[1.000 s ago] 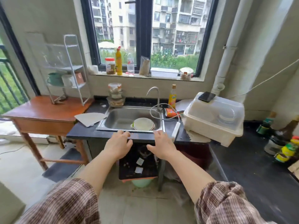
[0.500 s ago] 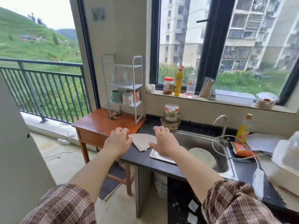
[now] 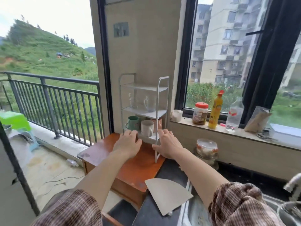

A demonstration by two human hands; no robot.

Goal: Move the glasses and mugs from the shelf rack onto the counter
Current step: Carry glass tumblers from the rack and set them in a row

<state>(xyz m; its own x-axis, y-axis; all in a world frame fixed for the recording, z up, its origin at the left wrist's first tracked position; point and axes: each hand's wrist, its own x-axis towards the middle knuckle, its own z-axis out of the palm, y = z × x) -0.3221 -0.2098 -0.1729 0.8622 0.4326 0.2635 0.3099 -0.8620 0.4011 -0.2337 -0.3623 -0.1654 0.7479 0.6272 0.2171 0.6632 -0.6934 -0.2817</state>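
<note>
A white three-tier shelf rack [image 3: 160,97] stands on a brown wooden table [image 3: 130,168]. Its middle shelf holds two clear glasses [image 3: 150,103]. On the bottom shelf sit a green mug [image 3: 133,122], a white mug [image 3: 147,128] and a pinkish mug [image 3: 157,122] partly hidden behind the rack post. My left hand [image 3: 127,141] hovers just in front of the green mug, fingers loosely curled, holding nothing. My right hand [image 3: 167,145] is spread by the rack's front right post, also holding nothing. The dark counter [image 3: 172,175] runs to the right of the table.
A folded paper sheet [image 3: 167,194] lies on the counter edge near the sink [image 3: 195,214]. A lidded jar stack [image 3: 206,150] stands on the counter. The windowsill carries a jar [image 3: 201,113], a yellow bottle [image 3: 215,110] and a clear bottle [image 3: 234,115]. A balcony railing [image 3: 53,98] lies to the left.
The view has swung left from the sink to the shelf rack. Both hands have travelled from the sink's front edge to the rack's bottom shelf.
</note>
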